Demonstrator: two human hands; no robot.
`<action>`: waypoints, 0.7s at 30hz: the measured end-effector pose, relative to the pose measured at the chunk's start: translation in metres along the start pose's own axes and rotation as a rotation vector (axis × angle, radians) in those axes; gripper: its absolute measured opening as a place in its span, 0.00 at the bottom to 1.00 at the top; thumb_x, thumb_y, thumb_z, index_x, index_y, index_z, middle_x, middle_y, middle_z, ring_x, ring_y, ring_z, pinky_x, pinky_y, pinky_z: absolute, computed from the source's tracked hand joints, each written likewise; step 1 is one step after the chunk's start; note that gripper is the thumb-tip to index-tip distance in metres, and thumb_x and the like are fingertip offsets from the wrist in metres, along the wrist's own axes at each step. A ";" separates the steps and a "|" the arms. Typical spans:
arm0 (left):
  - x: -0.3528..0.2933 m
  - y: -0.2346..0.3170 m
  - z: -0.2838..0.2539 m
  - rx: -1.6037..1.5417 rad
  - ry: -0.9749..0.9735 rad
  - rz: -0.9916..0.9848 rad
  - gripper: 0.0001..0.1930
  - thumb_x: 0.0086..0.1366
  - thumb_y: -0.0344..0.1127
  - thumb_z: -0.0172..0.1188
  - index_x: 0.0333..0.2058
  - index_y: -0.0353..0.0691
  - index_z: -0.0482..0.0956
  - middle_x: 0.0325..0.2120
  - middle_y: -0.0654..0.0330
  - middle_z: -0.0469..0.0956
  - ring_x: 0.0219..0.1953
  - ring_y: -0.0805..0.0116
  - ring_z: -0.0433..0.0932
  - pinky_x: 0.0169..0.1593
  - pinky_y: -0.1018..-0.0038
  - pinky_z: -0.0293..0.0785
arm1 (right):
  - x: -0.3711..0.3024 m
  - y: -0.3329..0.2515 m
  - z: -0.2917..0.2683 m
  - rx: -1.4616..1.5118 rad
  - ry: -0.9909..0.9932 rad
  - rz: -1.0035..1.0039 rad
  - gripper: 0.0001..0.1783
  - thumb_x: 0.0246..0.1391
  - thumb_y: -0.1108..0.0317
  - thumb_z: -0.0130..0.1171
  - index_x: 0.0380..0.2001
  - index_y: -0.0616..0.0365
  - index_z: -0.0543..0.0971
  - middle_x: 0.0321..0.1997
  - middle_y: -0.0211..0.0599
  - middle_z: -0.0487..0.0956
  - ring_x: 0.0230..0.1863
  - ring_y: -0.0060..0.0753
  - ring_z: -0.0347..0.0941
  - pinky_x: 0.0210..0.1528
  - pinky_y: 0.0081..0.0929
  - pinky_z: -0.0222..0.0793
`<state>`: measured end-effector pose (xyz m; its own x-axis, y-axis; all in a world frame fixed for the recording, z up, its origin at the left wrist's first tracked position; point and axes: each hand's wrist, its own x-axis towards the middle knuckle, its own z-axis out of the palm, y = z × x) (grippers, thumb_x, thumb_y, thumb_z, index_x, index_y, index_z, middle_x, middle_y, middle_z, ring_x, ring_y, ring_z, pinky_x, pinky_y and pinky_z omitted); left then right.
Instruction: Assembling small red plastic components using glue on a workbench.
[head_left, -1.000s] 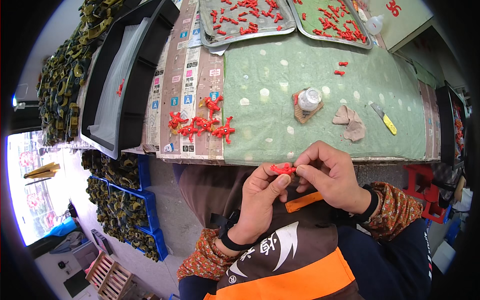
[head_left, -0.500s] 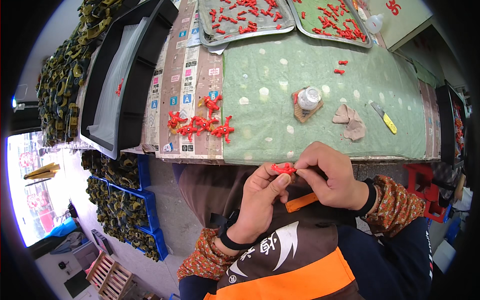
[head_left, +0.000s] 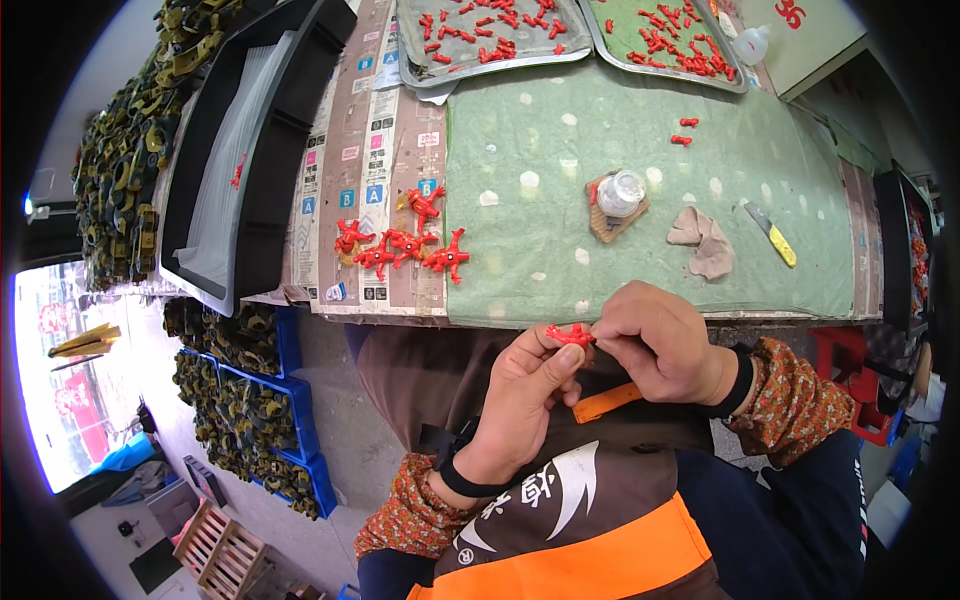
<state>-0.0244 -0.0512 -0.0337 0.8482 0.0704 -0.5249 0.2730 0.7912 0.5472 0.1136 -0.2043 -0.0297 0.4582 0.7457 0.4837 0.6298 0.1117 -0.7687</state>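
Over my lap, just off the table's near edge, my left hand [head_left: 525,395] pinches a small red plastic figure [head_left: 570,336] between thumb and fingers. My right hand [head_left: 662,348] meets it from the other side, its thumb and forefinger closed at the figure's right end. Whatever small part may lie in that pinch is hidden by the fingers. Several red figures [head_left: 408,245] with limbs lie together on the table to the left. Two small red pieces [head_left: 681,140] rest farther back on the green cloth [head_left: 520,240].
A clear bottle [head_left: 620,194] stands on a cardboard piece, beside a crumpled rag [head_left: 702,243] and a yellow-handled knife [head_left: 770,235]. Trays [head_left: 492,66] of red parts sit at the back. To the left are a black bin [head_left: 270,160] and blue crates [head_left: 295,400] of camouflage-coloured parts.
Both hands stay nearly in place around the red figure. The figure is turned slightly, and the view has shifted a little.
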 end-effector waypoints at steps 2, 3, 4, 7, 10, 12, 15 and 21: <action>0.000 0.000 0.000 0.006 0.002 0.002 0.07 0.73 0.35 0.63 0.45 0.41 0.80 0.37 0.65 0.82 0.28 0.83 0.73 0.33 0.83 0.71 | 0.000 -0.003 0.001 0.039 0.014 0.070 0.13 0.50 0.85 0.66 0.38 0.62 0.76 0.33 0.42 0.77 0.31 0.43 0.77 0.32 0.33 0.73; 0.000 0.000 0.000 0.004 0.004 0.003 0.07 0.73 0.35 0.63 0.45 0.41 0.80 0.37 0.65 0.82 0.28 0.83 0.73 0.32 0.83 0.71 | 0.000 -0.003 0.002 0.039 0.014 0.071 0.13 0.50 0.85 0.66 0.38 0.62 0.76 0.33 0.42 0.77 0.31 0.43 0.77 0.32 0.33 0.73; 0.000 0.000 0.001 0.001 0.007 0.005 0.07 0.73 0.35 0.63 0.45 0.41 0.80 0.37 0.65 0.82 0.28 0.84 0.73 0.32 0.84 0.71 | 0.000 -0.004 0.002 0.043 0.020 0.092 0.13 0.50 0.85 0.65 0.38 0.62 0.76 0.33 0.42 0.78 0.31 0.42 0.77 0.32 0.32 0.73; 0.000 0.001 0.002 -0.001 0.028 0.004 0.07 0.73 0.36 0.63 0.45 0.41 0.80 0.37 0.65 0.82 0.28 0.84 0.73 0.32 0.84 0.71 | 0.000 -0.004 0.003 0.051 0.025 0.115 0.13 0.51 0.85 0.64 0.38 0.62 0.76 0.33 0.42 0.78 0.31 0.41 0.77 0.32 0.32 0.73; 0.000 0.001 0.002 -0.005 0.027 0.004 0.07 0.73 0.36 0.63 0.45 0.41 0.80 0.37 0.65 0.83 0.29 0.84 0.73 0.32 0.84 0.71 | 0.000 -0.005 0.004 0.064 0.029 0.131 0.13 0.51 0.85 0.64 0.38 0.62 0.76 0.33 0.42 0.78 0.31 0.41 0.77 0.32 0.31 0.73; 0.000 0.000 0.000 -0.008 0.022 0.004 0.07 0.73 0.36 0.63 0.45 0.41 0.80 0.37 0.65 0.83 0.29 0.84 0.73 0.32 0.83 0.71 | -0.001 -0.005 0.005 0.073 0.033 0.142 0.13 0.51 0.85 0.64 0.38 0.62 0.77 0.34 0.42 0.78 0.31 0.41 0.77 0.32 0.31 0.73; 0.000 0.000 0.000 -0.011 0.017 0.003 0.07 0.73 0.36 0.63 0.45 0.41 0.80 0.38 0.65 0.83 0.29 0.84 0.73 0.32 0.83 0.71 | -0.001 -0.005 0.005 0.077 0.030 0.155 0.12 0.51 0.85 0.64 0.38 0.62 0.77 0.34 0.42 0.78 0.31 0.40 0.77 0.32 0.31 0.73; 0.000 0.000 0.000 -0.017 0.018 0.000 0.07 0.73 0.35 0.63 0.45 0.41 0.80 0.37 0.66 0.83 0.29 0.84 0.73 0.32 0.83 0.71 | -0.002 -0.004 0.005 0.076 0.025 0.154 0.12 0.51 0.85 0.64 0.38 0.62 0.77 0.34 0.42 0.78 0.31 0.40 0.77 0.32 0.30 0.73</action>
<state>-0.0247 -0.0516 -0.0336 0.8402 0.0812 -0.5362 0.2647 0.8016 0.5361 0.1066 -0.2031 -0.0295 0.5614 0.7416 0.3672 0.5023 0.0472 -0.8634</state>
